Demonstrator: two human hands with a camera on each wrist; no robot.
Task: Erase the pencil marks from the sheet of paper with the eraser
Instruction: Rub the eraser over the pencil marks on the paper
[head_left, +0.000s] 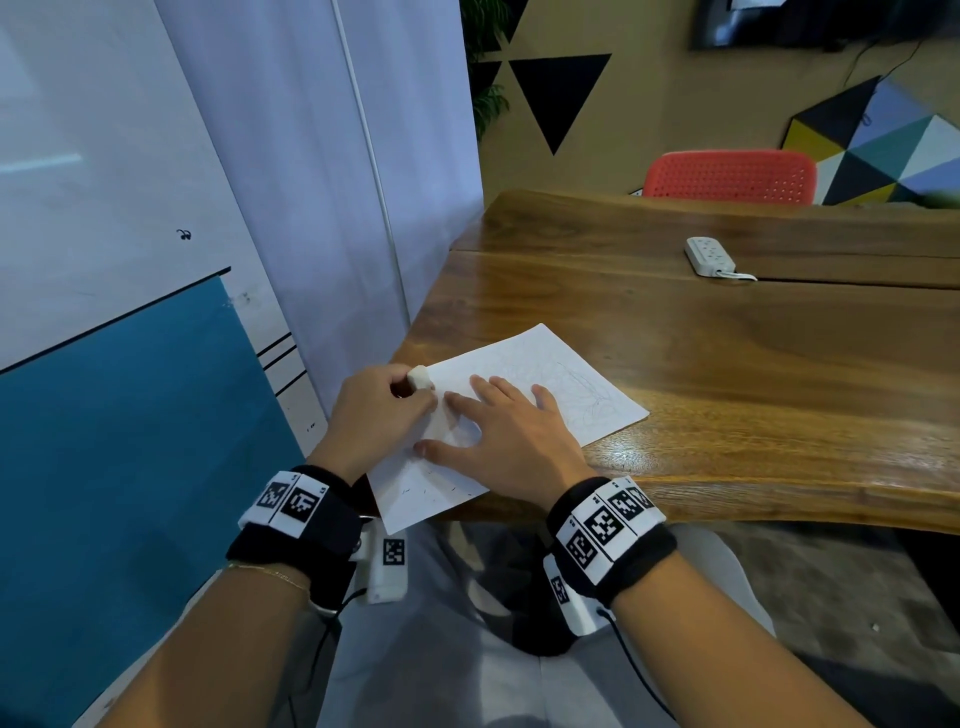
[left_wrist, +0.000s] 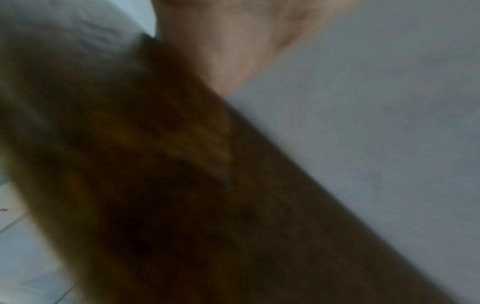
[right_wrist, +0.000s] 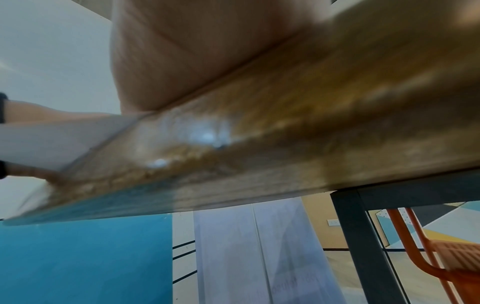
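A white rectangular sheet of paper (head_left: 524, 395) with faint pencil scribbles lies at the near left corner of a glossy brown wooden table (head_left: 727, 364), its nearest corner hanging a little past the table's edge. The left hand (head_left: 379, 410) has its fingers curled round a small white block eraser (head_left: 420, 378), which sits at the sheet's left edge, up near the far left corner. The right hand (head_left: 511, 436) lies flat on the middle of the paper, fingers straight and spread, thumb stretched toward the left hand so that the two hands almost touch. A few short dark strokes show on the near part of the sheet, and lighter tangled lines run across its far right part (too faint to read as any shape). Both wrist views are badly blurred, showing only wood, skin and a pale surface. Farther back on the table rests a white power strip (head_left: 709, 255), and a red perforated plastic chair (head_left: 727, 174) stands behind the far edge
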